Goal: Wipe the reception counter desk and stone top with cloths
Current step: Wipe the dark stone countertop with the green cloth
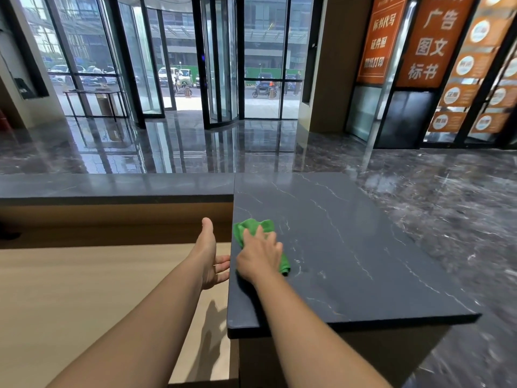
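Pressing a green cloth (253, 232) flat at centre frame, the right hand (258, 256) is wiping the stone top (349, 247), the left hand (209, 256) hovering open and empty over the desk (84, 289); next, sweeping right seems due.

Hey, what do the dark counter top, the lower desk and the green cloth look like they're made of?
Dark counter top: looks like stone, dark grey with thin white veins and a soft sheen; possibly an engineered slab.
Lower desk: pale wood-look surface with fine straight grain, matte; probably laminate or veneer.
Green cloth: soft, bunched fabric, likely microfibre, pressed under the right hand.
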`<action>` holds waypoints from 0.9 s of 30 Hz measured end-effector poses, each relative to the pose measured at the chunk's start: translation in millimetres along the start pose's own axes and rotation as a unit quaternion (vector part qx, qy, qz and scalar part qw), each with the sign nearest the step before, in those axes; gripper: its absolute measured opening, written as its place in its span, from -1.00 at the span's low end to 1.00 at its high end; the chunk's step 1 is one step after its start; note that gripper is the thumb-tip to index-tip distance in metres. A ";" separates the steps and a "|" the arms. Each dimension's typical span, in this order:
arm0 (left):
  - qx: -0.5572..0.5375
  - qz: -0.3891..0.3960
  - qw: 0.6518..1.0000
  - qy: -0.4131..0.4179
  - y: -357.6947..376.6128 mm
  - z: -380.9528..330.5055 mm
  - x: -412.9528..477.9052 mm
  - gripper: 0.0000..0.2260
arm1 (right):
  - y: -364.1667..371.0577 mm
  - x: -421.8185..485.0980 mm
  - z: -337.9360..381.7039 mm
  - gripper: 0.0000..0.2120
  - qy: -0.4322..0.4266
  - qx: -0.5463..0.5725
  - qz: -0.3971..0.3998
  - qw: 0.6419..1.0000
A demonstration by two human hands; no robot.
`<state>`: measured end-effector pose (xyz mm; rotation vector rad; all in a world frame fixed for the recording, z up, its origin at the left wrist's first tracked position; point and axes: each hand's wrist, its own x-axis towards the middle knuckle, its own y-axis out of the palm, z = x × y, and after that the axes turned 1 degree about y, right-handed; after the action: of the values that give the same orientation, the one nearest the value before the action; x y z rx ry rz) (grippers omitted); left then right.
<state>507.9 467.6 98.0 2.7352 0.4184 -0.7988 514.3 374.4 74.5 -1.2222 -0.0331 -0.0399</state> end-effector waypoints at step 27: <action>0.015 0.043 0.998 -0.039 -25.3 25.9 -32.1 -0.17 | -37.3 -2.4 -110.7 -0.45 0.082 -0.047 -0.015 0.995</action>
<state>460.9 476.1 90.5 2.7167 0.2735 -0.8934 510.6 257.6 71.6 -1.3088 0.0934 -0.1699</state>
